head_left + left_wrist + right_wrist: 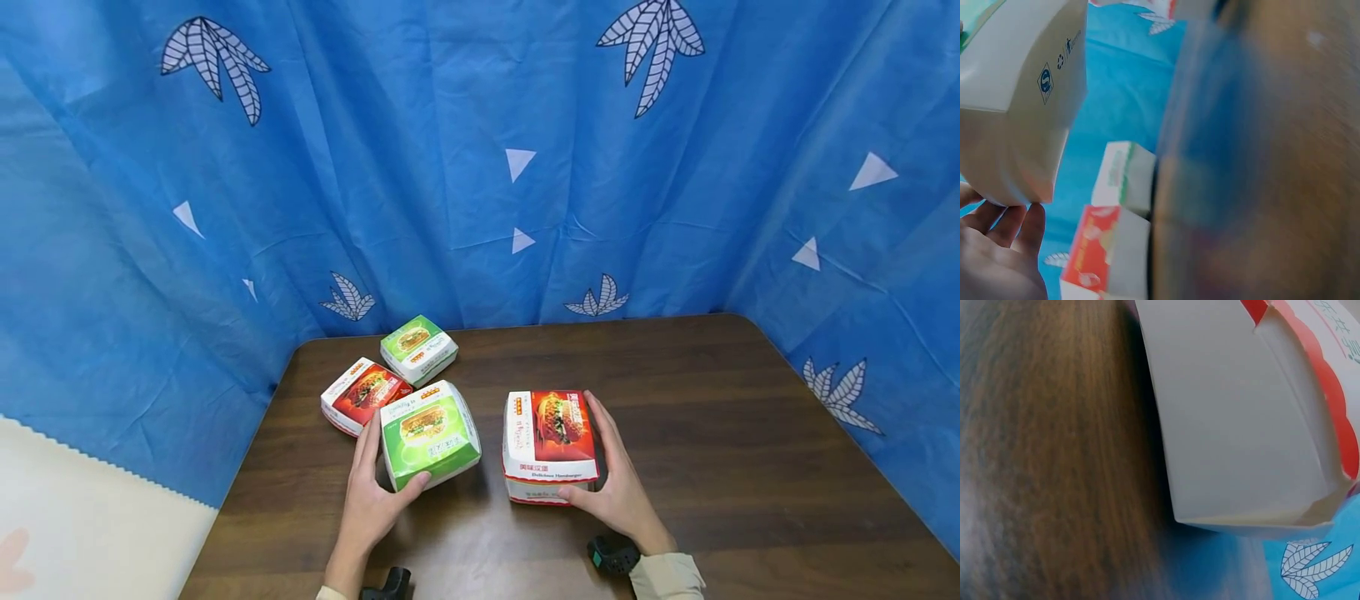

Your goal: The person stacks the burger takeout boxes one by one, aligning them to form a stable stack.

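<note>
My left hand (370,500) grips a green-and-white hamburger box (431,433) by its left side, the thumb at its near edge. The box is tilted and raised above the table; in the left wrist view, fingertips (1030,228) press its lower edge. My right hand (621,493) holds a red-and-white hamburger box (553,442), fingers along its right side and thumb on its front. The right wrist view shows that box's plain white panel (1229,425) close to the table, with none of the hand visible. A gap separates the two held boxes.
Behind the left hand, another red hamburger box (363,398) and a smaller-looking green one (420,350) rest at the table's back left. The dark wooden table (712,433) stretches to the right. A blue patterned curtain (480,167) hangs behind it.
</note>
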{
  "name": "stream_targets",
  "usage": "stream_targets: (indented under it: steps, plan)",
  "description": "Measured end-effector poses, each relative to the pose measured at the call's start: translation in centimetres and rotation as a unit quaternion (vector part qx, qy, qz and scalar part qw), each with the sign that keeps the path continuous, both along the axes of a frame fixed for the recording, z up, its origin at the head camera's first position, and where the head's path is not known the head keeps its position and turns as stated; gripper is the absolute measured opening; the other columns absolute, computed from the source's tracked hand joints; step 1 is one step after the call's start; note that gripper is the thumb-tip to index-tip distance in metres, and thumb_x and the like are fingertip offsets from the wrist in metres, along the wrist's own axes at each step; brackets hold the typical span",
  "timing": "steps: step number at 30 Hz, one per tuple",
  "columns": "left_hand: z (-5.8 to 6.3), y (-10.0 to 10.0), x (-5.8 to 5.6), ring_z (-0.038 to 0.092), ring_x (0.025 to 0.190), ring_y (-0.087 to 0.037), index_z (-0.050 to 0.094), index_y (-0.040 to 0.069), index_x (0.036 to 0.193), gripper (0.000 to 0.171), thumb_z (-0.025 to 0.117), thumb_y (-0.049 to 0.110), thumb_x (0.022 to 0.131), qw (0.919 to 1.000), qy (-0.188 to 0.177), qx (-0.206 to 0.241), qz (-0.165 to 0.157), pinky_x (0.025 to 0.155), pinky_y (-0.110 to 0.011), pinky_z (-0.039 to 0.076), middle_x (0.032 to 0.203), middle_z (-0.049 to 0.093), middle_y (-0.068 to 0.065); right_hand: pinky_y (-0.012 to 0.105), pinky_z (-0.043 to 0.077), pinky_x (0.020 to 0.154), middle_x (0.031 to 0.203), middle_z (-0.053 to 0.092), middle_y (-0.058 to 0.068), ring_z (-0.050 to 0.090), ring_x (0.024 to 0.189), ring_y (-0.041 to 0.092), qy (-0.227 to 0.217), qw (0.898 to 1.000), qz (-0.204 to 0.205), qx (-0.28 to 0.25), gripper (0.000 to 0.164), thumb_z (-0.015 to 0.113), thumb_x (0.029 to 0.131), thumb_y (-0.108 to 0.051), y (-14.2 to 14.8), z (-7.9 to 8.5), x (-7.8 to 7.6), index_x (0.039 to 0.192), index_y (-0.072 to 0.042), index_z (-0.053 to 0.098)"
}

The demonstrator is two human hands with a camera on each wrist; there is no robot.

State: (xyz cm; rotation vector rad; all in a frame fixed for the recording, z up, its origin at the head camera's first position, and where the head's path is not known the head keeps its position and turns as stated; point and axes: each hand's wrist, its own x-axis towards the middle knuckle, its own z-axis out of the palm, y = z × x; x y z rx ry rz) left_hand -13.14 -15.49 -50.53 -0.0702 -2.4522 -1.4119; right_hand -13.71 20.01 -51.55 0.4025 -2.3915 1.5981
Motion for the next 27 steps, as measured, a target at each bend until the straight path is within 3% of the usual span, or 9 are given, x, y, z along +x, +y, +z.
stream_targets:
  steps: [4, 6, 9, 11, 13, 27]
  plan:
    - [1.2, 0.6, -0.2, 0.030, 0.150, -0.029, 0.026, 0.018, 0.165, 0.111, 0.090, 0.028, 0.074, 0.9996, 0.021, 0.011, -0.012, 0.109, -0.004, 0.022, 0.166, 0.030, -0.010, 0.072, 0.045, 0.101, 0.170, 0.021, 0.003, 0.022, 0.142, -0.006, 0.003, 1.000, -0.002, 0.003, 0.121, 0.088, 0.071, -0.020, 0.0, -0.1, 0.0, 0.166, -0.033, 0.014]
    - [1.7, 1.0, -0.3, 0.031, 0.149, -0.028, 0.026, 0.019, 0.165, 0.112, 0.091, 0.027, 0.074, 0.9992, 0.032, 0.011, -0.018, 0.112, -0.009, 0.026, 0.165, 0.031, -0.009, 0.071, 0.046, 0.101, 0.170, 0.021, 0.003, 0.023, 0.143, -0.006, 0.005, 1.000, -0.002, 0.004, 0.121, 0.088, 0.071, -0.019, 0.0, -0.1, 0.0, 0.166, -0.032, 0.014]
    - [2.5, 1.5, -0.5, 0.032, 0.149, -0.029, 0.026, 0.021, 0.165, 0.110, 0.089, 0.028, 0.075, 0.9987, 0.042, 0.011, -0.027, 0.118, -0.034, 0.038, 0.165, 0.032, -0.009, 0.072, 0.046, 0.101, 0.170, 0.020, 0.004, 0.023, 0.142, -0.006, 0.005, 1.000, -0.003, 0.003, 0.120, 0.088, 0.072, -0.019, -0.1, -0.2, 0.0, 0.166, -0.032, 0.015]
    - [2.9, 1.8, -0.5, 0.030, 0.150, -0.031, 0.026, 0.021, 0.165, 0.108, 0.087, 0.029, 0.076, 0.9987, 0.040, 0.013, -0.028, 0.115, -0.053, 0.041, 0.166, 0.031, -0.010, 0.074, 0.044, 0.101, 0.170, 0.020, 0.005, 0.022, 0.141, -0.007, 0.005, 1.000, -0.003, 0.000, 0.119, 0.087, 0.072, -0.019, -0.1, -0.2, 0.1, 0.166, -0.032, 0.015]
    - [3.2, 2.1, -0.6, 0.030, 0.150, -0.033, 0.026, 0.022, 0.165, 0.105, 0.085, 0.028, 0.078, 0.9984, 0.041, 0.021, -0.031, 0.111, -0.064, 0.041, 0.166, 0.031, -0.011, 0.076, 0.043, 0.101, 0.170, 0.020, 0.006, 0.023, 0.141, -0.007, 0.004, 1.000, -0.002, -0.003, 0.119, 0.087, 0.072, -0.019, -0.1, -0.2, 0.1, 0.166, -0.032, 0.015]
    - [5.3, 5.2, -1.0, 0.030, 0.151, -0.032, 0.029, 0.026, 0.164, 0.103, 0.084, 0.028, 0.077, 0.9914, 0.069, 0.080, -0.076, 0.116, -0.065, 0.034, 0.167, 0.030, -0.009, 0.077, 0.040, 0.102, 0.169, 0.021, 0.007, 0.021, 0.141, -0.008, 0.007, 1.000, -0.003, -0.003, 0.117, 0.087, 0.074, -0.018, -0.1, -0.2, 0.1, 0.166, -0.031, 0.015]
